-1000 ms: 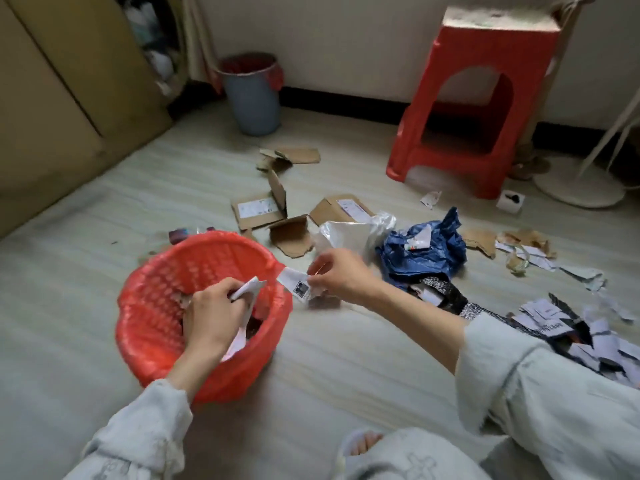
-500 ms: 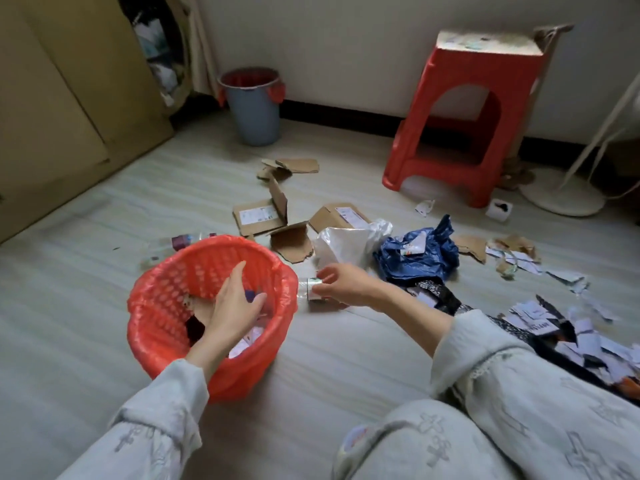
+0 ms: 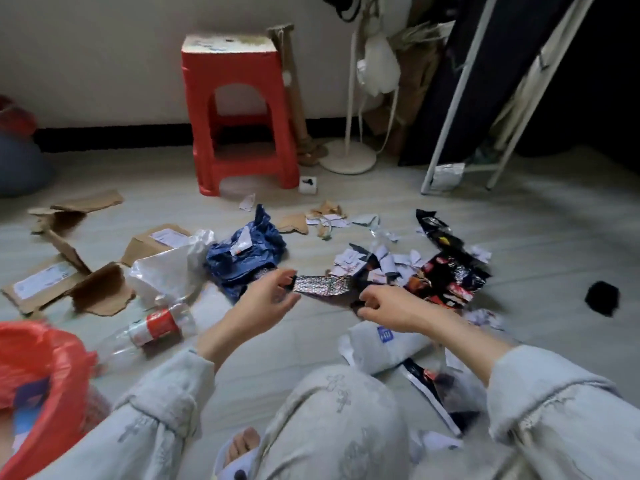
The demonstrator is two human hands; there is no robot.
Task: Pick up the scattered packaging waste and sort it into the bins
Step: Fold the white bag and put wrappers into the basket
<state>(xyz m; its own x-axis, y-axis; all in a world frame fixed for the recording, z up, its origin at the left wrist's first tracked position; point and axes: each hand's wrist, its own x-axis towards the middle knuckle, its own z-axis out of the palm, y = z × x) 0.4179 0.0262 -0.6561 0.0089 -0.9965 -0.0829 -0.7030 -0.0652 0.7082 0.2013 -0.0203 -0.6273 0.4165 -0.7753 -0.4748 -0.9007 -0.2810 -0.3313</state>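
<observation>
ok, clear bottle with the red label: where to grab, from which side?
Grip the bottle around its red-label midsection, coming down from above. It lies flat on its side on the floor, long axis running lower left to upper right, so fingers should close across that axis. The left hand is nearer, I'd guess.

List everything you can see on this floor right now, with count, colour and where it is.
stool: one, red, by back wall
basket: one, red, lower left
bottle: one, clear with red label, lying beside basket
blue bag: one, crumpled, centre
white bag: one, left of blue bag
cardboard pieces: several, brown, left
paper scraps: many, white, right
foil strip: one, silvery, between hands
left hand: pinches strip
right hand: curled near strip's end
</observation>
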